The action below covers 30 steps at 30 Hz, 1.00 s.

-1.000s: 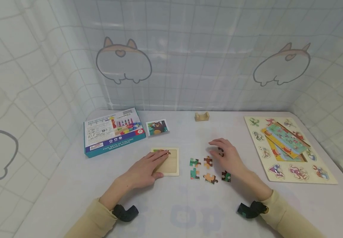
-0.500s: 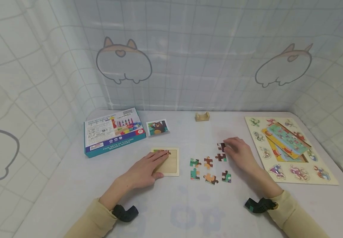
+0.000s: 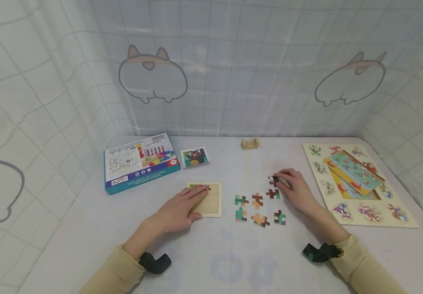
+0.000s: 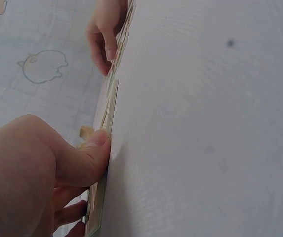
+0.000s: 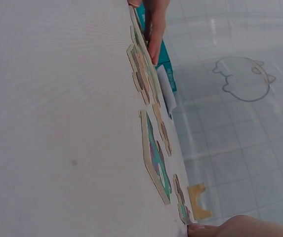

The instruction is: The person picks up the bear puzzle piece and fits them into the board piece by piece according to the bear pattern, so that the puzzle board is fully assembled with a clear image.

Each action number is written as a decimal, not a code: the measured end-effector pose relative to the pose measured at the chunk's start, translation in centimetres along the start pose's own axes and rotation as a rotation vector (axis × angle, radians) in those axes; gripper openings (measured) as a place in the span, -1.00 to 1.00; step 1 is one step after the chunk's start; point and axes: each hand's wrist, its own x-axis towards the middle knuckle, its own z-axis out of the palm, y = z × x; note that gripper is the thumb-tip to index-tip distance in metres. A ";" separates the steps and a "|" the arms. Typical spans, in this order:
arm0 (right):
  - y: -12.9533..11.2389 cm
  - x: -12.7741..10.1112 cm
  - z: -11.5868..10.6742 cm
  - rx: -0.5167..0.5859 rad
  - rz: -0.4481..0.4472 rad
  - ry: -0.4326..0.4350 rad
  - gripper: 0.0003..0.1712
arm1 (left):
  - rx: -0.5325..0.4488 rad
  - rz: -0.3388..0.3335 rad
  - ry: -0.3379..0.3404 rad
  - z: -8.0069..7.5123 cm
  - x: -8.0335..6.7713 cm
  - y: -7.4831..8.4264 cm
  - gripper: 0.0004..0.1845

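My left hand [image 3: 176, 209] lies over the left part of a small square wooden puzzle tray [image 3: 220, 200], its fingers extended across it. In the left wrist view the thumb [image 4: 99, 139] presses on the tray's rim. Part of a coloured puzzle piece shows at the tray's top, partly hidden by the fingers. My right hand [image 3: 299, 192] pinches a dark brown and white puzzle piece [image 3: 271, 180] at its right edge, on the table. Just below it lies a brown and green puzzle piece [image 3: 273, 194]. Several other pieces, such as an orange-brown one [image 3: 260, 220], lie between the hands.
A bead toy box [image 3: 141, 163] stands at the back left, with a bear picture card [image 3: 194, 157] beside it. A small wooden holder [image 3: 250, 143] sits at the back. On the right is a large animal puzzle board [image 3: 323, 175] bearing colourful boards [image 3: 358, 171].
My right hand has moved right and slightly back, from over the pieces to the far-right brown piece, uncovering other pieces. My left hand has stayed on the tray.
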 end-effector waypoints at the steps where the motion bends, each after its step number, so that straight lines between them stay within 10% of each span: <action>1: 0.0 0.0 0.0 -0.005 -0.004 0.004 -0.66 | 0.000 -0.002 0.000 0.0 0.0 0.0 -0.26; 30: -0.1 -0.1 0.1 -0.048 -0.018 0.047 -0.74 | -0.011 0.003 0.016 0.2 0.1 -0.2 -0.26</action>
